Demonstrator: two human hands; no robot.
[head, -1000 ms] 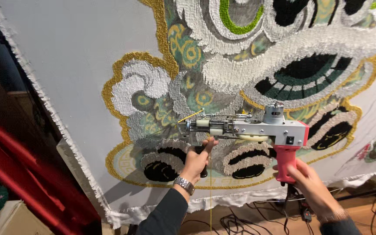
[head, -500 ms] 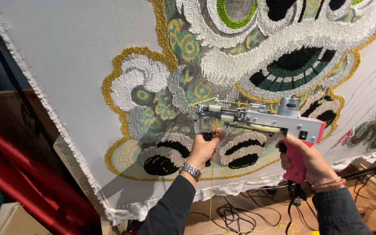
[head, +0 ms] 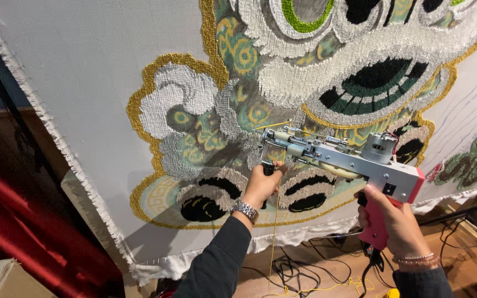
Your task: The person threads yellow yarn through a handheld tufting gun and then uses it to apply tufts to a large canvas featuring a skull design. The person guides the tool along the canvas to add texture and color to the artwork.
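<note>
Hands point(head: 261, 185) raised, gripping tufting gun point(head: 349, 160)

Wooden floor point(head: 316, 276) (tangled cables point(head: 296, 270)), red drape point(head: 23, 221)

One head-worn view only. It looks forward and slightly down at the hanging cloth point(head: 84, 83), close to it, from in front of its lower edge, with the floor point(head: 310, 270) showing just beneath that edge.
</note>
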